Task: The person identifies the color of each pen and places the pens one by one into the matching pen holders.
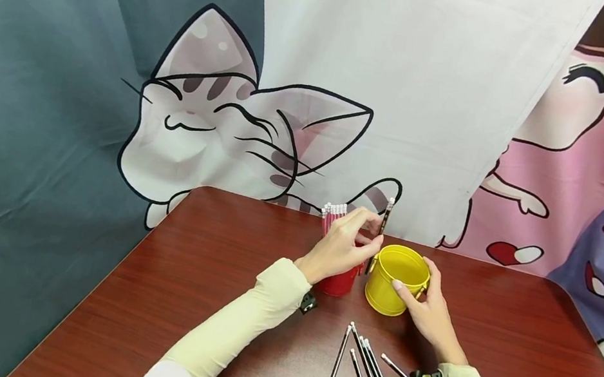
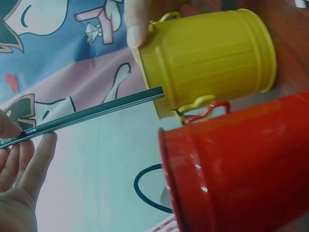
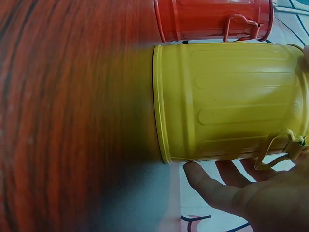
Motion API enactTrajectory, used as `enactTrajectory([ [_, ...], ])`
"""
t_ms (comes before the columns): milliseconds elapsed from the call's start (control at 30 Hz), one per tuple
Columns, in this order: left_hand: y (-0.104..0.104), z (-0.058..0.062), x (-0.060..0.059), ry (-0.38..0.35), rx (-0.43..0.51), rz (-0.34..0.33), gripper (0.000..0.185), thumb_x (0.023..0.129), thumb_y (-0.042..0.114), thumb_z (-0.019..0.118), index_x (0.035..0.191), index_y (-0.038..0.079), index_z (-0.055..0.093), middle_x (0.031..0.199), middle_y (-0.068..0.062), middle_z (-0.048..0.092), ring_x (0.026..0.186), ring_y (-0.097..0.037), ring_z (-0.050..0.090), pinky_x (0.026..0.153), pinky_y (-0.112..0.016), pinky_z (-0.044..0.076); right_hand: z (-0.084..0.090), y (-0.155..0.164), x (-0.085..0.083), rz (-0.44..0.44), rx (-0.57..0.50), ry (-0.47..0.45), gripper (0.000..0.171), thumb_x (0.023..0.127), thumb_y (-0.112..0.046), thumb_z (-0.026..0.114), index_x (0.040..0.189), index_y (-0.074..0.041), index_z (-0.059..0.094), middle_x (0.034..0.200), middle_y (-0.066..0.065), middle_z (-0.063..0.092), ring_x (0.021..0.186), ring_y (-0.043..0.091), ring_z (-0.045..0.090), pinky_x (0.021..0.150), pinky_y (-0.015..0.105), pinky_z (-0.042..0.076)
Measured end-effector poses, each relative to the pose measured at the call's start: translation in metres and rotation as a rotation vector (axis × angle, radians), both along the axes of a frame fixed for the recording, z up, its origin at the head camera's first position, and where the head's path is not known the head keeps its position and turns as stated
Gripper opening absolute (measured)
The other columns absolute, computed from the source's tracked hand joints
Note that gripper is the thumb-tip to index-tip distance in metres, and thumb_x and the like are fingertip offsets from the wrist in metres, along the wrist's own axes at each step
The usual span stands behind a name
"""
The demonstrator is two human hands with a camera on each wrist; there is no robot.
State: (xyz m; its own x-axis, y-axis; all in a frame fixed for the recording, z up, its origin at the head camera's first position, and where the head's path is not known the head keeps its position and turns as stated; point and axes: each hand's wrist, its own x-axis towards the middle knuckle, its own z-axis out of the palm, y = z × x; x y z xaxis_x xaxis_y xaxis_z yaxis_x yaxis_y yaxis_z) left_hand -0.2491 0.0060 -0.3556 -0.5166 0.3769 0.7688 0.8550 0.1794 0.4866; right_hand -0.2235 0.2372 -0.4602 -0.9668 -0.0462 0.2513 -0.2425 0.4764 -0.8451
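Pinching a dark pencil (image 1: 385, 217) upright, the left hand (image 1: 343, 243) hovers at the yellow bucket (image 1: 396, 279) — right hand (image 1: 427, 308) grasps its side; red bucket (image 1: 337, 282) adjoining.

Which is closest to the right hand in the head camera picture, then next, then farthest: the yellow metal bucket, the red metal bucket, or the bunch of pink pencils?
1. Yellow metal bucket: touched by the right hand.
2. Red metal bucket: left of the yellow one.
3. Bunch of pink pencils: sticking up behind the left hand.

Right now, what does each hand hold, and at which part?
Left hand pinches a dark pencil near its lower end. Right hand holds the yellow bucket by its side.
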Motion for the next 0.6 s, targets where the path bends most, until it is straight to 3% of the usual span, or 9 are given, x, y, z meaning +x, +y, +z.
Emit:
enactTrajectory([
  [400,0.022,0.02,-0.005,0.031,0.01,0.006,0.021,0.085,0.005,0.059,0.104,0.001,0.052,0.096,-0.008,0.054,0.089,-0.013,0.057,0.072,-0.011,0.049,0.0,0.0,-0.001,-0.004,0.022,-0.003,0.08,0.086,-0.035,0.063,0.145,-0.019,0.011,0.128,0.018,0.044,0.11,0.031,0.047,0.094,0.052,0.036],
  [600,0.032,0.014,-0.008,0.038,-0.002,-0.004,0.021,0.085,0.003,0.059,0.104,0.001,0.052,0.095,-0.008,0.053,0.089,-0.013,0.057,0.072,-0.01,0.048,-0.001,0.0,-0.001,-0.001,0.037,0.009,0.079,0.086,-0.035,0.062,0.144,-0.019,0.011,0.126,0.015,0.045,0.108,0.026,0.049,0.092,0.048,0.039],
])
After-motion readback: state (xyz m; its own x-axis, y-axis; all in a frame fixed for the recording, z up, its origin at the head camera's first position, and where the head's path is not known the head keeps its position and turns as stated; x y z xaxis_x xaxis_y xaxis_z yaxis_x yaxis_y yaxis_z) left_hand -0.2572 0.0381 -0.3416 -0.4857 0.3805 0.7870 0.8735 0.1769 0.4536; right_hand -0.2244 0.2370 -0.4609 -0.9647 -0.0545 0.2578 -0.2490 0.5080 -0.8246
